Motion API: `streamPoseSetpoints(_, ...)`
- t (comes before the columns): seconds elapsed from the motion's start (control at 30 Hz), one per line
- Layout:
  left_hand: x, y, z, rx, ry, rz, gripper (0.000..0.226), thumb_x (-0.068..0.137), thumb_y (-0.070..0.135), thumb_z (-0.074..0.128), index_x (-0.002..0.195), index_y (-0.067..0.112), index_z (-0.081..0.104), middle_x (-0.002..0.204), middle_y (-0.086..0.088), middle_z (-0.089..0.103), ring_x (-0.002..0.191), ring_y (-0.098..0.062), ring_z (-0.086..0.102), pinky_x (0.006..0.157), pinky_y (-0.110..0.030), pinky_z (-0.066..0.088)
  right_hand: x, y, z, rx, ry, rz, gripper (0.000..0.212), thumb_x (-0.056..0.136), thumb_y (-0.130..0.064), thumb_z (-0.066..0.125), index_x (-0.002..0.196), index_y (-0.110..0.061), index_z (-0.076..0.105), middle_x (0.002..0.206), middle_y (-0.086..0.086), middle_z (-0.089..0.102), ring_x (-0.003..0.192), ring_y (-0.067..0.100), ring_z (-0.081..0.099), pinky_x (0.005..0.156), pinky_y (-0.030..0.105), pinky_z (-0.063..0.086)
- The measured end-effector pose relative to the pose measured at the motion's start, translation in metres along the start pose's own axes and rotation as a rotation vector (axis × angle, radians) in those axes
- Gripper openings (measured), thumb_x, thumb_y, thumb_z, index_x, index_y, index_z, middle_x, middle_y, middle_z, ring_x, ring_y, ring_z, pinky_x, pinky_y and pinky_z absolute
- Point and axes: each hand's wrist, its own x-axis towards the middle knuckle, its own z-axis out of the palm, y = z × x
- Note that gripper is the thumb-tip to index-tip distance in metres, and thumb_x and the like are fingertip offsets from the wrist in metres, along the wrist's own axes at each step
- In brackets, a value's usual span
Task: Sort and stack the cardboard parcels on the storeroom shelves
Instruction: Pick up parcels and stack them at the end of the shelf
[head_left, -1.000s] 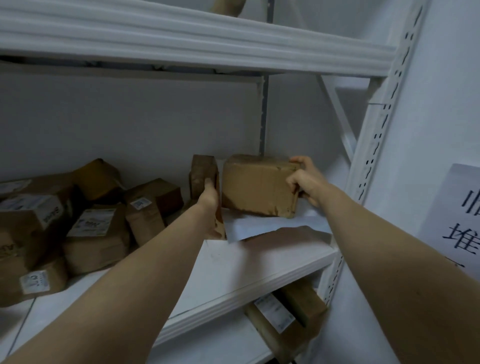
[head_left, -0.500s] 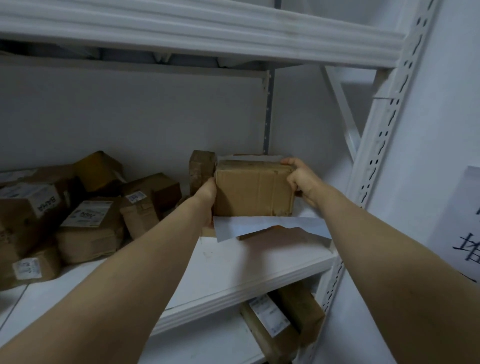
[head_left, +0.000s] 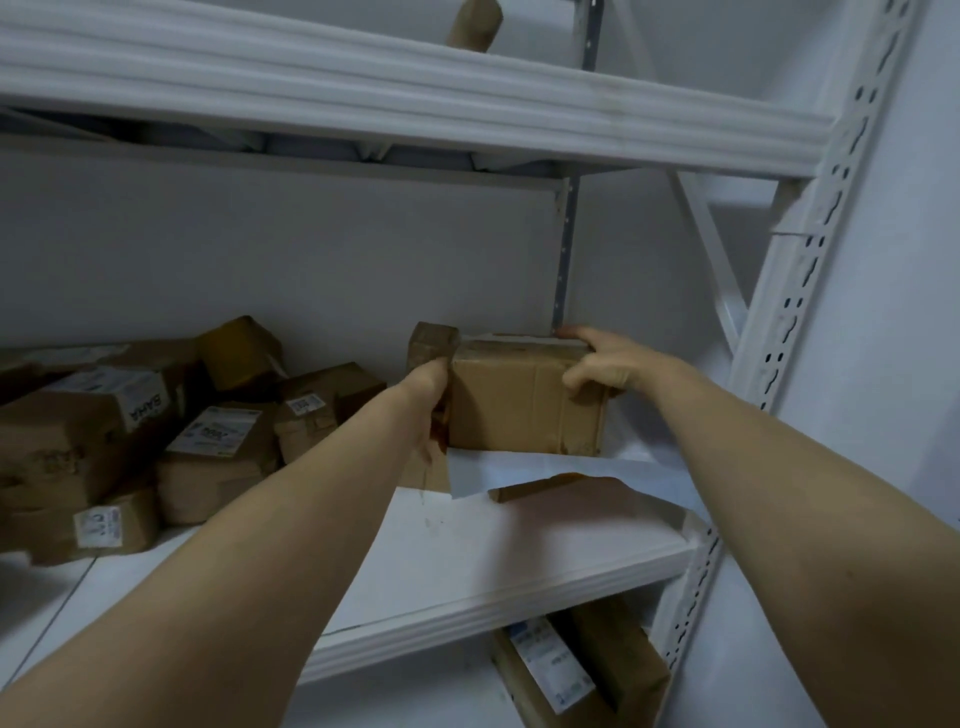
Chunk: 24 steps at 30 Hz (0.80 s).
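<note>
My right grip (head_left: 597, 364) clasps the parcel (head_left: 519, 410); my left grip's (head_left: 431, 387) state I cannot tell. Seat it square on the shelf (head_left: 467, 561).

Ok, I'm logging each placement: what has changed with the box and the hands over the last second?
The box went from tilted to level, resting on the white envelope. The left hand left the narrow upright parcel and came against the box's left side. The right hand shifted from its right end to the top right corner. The parcel pile stayed put.
</note>
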Motion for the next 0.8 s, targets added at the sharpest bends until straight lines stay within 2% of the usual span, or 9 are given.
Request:
streamPoseSetpoints(0.07,0.003,0.009,0.000,-0.052,0.066,0.066,0.030,0.100,0.034,0.039,0.084,0.013,0.054,0.088,-0.010,0.059,0.070,-0.022,0.053,0.065,-0.031,0.052,0.003,-0.002,-0.007,0.043,0.020,-0.031,0.081,0.071,-0.011,0.077,0.141,-0.031,0.043,0.128,0.005,0.045,0.106,0.020,0.052,0.063,0.023,0.049)
streamPoseSetpoints(0.17,0.016,0.026,-0.004,-0.183,0.180,0.197,0.042,0.097,0.046,0.038,0.105,0.010,0.059,0.107,-0.009,0.063,0.080,-0.024,0.058,0.081,-0.033,0.051,0.014,-0.005,-0.014,0.148,0.140,-0.096,0.083,0.066,-0.008,0.083,0.140,-0.021,0.047,0.129,0.003,0.050,0.110,0.018,0.053,0.070,0.020,0.050)
streamPoseSetpoints(0.27,0.023,0.042,-0.006,-0.217,0.164,0.265,0.054,0.090,0.061,0.046,0.108,0.012,0.058,0.090,-0.003,0.064,0.074,-0.017,0.060,0.055,-0.026,0.045,0.028,-0.006,-0.018,0.125,0.199,-0.141,0.088,0.065,-0.006,0.083,0.142,-0.021,0.042,0.127,0.002,0.046,0.116,0.018,0.049,0.086,0.022,0.044)
streamPoseSetpoints(0.3,0.026,0.047,-0.006,-0.192,0.153,0.291,0.051,0.088,0.060,0.051,0.106,0.013,0.058,0.087,-0.001,0.062,0.072,-0.015,0.059,0.054,-0.024,0.044,0.033,-0.006,-0.017,0.123,0.199,-0.144,0.088,0.067,-0.004,0.081,0.143,-0.022,0.040,0.126,0.002,0.045,0.117,0.018,0.047,0.089,0.023,0.043)
streamPoseSetpoints(0.43,0.050,0.061,0.001,-0.042,0.200,0.335,0.038,0.084,0.034,0.069,0.101,0.001,0.061,0.098,-0.010,0.064,0.091,-0.026,0.063,0.086,-0.038,0.055,0.065,0.000,-0.013,0.142,0.248,-0.092,0.074,0.075,0.003,0.070,0.141,-0.019,0.046,0.139,0.009,0.049,0.128,0.027,0.047,0.107,0.034,0.042)
streamPoseSetpoints(0.53,0.079,0.070,0.008,0.026,0.223,0.331,0.019,0.086,0.021,0.064,0.079,0.003,0.060,0.101,-0.017,0.067,0.089,-0.030,0.063,0.084,-0.041,0.054,0.089,0.007,-0.012,0.104,0.316,-0.080,0.059,0.084,0.011,0.055,0.136,-0.016,0.054,0.141,0.009,0.051,0.128,0.026,0.049,0.109,0.029,0.039)
streamPoseSetpoints(0.6,0.101,0.076,0.016,-0.024,0.156,0.309,0.022,0.086,0.024,0.061,0.091,0.002,0.059,0.094,-0.014,0.064,0.087,-0.030,0.061,0.075,-0.035,0.055,0.103,0.013,-0.010,0.107,0.404,-0.067,0.054,0.088,0.010,0.046,0.134,-0.018,0.057,0.139,0.007,0.053,0.128,0.025,0.050,0.105,0.020,0.035)
streamPoseSetpoints(0.7,0.134,0.083,0.028,0.077,0.114,0.270,0.030,0.090,0.027,0.055,0.106,0.002,0.061,0.091,-0.012,0.060,0.083,-0.027,0.057,0.072,-0.031,0.049,0.122,0.021,-0.009,0.051,0.488,-0.009,0.057,0.092,0.000,0.037,0.133,-0.033,0.056,0.135,0.006,0.056,0.123,0.028,0.050,0.107,0.025,0.033)
streamPoseSetpoints(0.8,0.162,0.095,0.041,0.278,0.084,0.333,0.030,0.098,0.014,0.044,0.120,0.000,0.057,0.125,-0.022,0.054,0.097,-0.030,0.054,0.076,-0.031,0.049,0.144,0.024,-0.007,0.037,0.495,-0.010,0.051,0.094,-0.003,0.040,0.134,-0.030,0.054,0.135,0.005,0.056,0.125,0.029,0.048,0.112,0.033,0.031)
